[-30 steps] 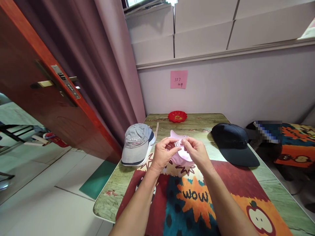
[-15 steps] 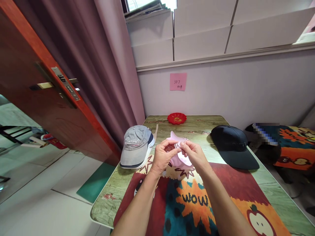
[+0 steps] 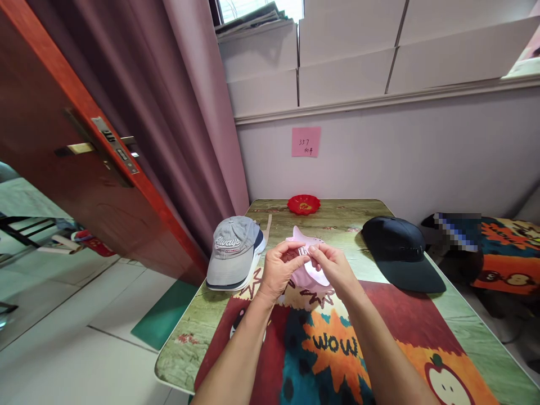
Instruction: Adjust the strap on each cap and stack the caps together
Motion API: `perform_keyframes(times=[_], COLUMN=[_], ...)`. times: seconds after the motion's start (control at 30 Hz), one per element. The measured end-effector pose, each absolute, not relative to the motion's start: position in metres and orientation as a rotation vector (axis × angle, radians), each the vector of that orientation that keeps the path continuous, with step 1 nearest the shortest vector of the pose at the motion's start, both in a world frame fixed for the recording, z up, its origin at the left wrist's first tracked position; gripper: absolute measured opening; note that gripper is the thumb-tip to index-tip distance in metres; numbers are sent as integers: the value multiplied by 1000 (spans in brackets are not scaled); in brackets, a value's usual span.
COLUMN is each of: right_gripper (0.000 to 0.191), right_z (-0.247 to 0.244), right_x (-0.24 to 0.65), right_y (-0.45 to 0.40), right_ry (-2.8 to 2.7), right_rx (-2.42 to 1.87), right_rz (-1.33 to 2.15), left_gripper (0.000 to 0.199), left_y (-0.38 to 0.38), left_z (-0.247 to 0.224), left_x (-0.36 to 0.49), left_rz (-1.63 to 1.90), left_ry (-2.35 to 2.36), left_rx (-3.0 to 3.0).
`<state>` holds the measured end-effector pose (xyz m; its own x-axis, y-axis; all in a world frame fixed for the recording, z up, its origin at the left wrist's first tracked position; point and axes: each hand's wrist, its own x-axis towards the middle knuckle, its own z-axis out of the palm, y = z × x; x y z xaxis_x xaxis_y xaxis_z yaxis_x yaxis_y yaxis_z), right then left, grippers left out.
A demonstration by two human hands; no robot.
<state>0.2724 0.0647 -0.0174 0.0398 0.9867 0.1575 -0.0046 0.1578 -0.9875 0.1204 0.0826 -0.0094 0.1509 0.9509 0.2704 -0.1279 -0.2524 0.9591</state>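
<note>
My left hand (image 3: 279,269) and right hand (image 3: 333,267) both pinch the pink cap (image 3: 307,269), fingers closed on its strap, above the table (image 3: 202,320) middle. Grey cap (image 3: 233,252) lies at the left edge, black cap (image 3: 399,251) by the right edge.

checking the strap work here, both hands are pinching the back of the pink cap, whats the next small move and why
Probably a short pull of the strap through its clasp. The left hand and right hand meet fingertip to fingertip at the back of the pink cap, pinching a small pale clasp, with the cap held just above the table. Whether it is fastened is too small to tell.
</note>
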Motion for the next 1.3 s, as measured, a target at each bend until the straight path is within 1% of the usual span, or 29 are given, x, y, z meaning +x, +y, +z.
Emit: perform_keyframes(times=[0.2,0.4,0.6,0.77,0.9,1.3], right_gripper=[51,52,52,47,47,49], right_z=[-14,-17,-13,-13,-18,-11], right_x=[270,269,268,270,270,268], right_y=[64,64,63,62,63,63], right_ry=[-1182,-1239,-1239,-1158,-1229,-1294], right_rx=[-1108,-1153,-1089,-1120,-1173,-1014], right_rz=[1024,973,1043,959,920,1140], left_gripper=[32,33,31,32,32,31], left_y=[83,84,84,82,82,83], left_z=[-9,-13,-12,-9,-10,-10], left_x=[118,119,117,116,117,116], left_rz=[1326,1331,1341,1338,1331,1327], left_ry=[884,878,898,906,882,889], left_rx=[1439,1459,1462,1488,1477,1412])
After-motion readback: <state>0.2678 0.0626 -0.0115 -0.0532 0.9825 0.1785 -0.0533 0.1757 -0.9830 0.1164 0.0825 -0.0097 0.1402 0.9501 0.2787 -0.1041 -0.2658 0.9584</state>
